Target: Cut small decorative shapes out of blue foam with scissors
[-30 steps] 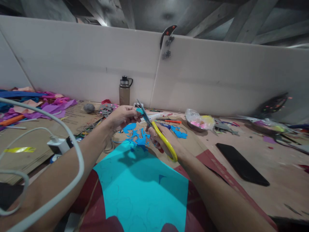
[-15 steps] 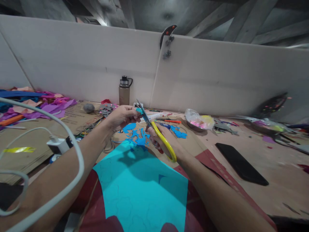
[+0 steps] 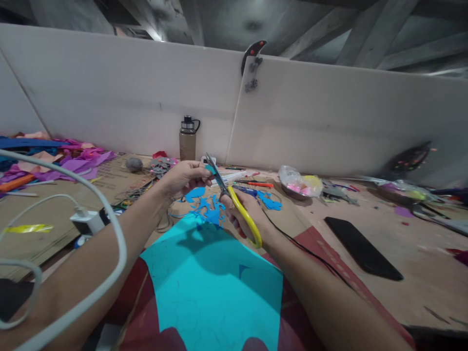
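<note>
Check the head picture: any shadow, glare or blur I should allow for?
Head view: a shadow falls across the turquoise sheet, below the left hand and right hand; head view: a bright patch glares against the dim ceiling; head view: the dark dotted item at far right looks smeared.

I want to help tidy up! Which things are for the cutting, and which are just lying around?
Probably for cutting:
yellow-handled scissors, in the right hand
small blue piece, in the left hand
big blue sheet with drawn outlines
blue scraps

Seemingly just lying around:
bottle
flat black device
white plug
</note>
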The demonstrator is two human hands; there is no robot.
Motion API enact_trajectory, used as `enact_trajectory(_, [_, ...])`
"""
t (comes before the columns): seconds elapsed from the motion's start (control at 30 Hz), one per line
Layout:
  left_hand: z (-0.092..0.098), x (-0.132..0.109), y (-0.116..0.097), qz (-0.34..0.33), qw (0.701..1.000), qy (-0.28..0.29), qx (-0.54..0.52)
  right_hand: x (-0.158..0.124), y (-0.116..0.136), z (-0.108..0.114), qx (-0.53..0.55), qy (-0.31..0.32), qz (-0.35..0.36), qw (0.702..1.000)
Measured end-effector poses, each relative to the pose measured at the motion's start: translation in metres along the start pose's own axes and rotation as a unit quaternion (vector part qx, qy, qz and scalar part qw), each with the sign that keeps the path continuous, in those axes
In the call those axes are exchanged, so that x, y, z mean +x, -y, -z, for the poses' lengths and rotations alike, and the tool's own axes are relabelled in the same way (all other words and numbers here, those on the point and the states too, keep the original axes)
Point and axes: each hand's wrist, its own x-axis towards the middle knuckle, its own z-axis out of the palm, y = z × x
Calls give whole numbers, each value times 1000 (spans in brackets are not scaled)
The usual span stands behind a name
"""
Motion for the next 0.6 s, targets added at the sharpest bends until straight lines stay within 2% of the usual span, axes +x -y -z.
enact_trajectory(0.07, [1, 0, 1, -17, 1000, -1, 14, 1, -1, -1, 29, -3, -39, 999])
enact_trajectory(0.17, [2, -2, 2, -55, 995, 1, 82, 6, -5, -1, 72, -59, -60, 994])
enact_trajectory(0.37, [0, -6, 2, -78, 966, 38, 242, 14, -11, 2, 127, -128, 60, 982])
enact_trajectory(0.5, [-8, -5, 7, -68, 946, 85, 306, 14, -7, 4, 154, -136, 82, 975])
enact_trajectory(0.6, [-15, -6, 12, -71, 938, 98, 324, 13, -7, 2, 147, -126, 88, 977])
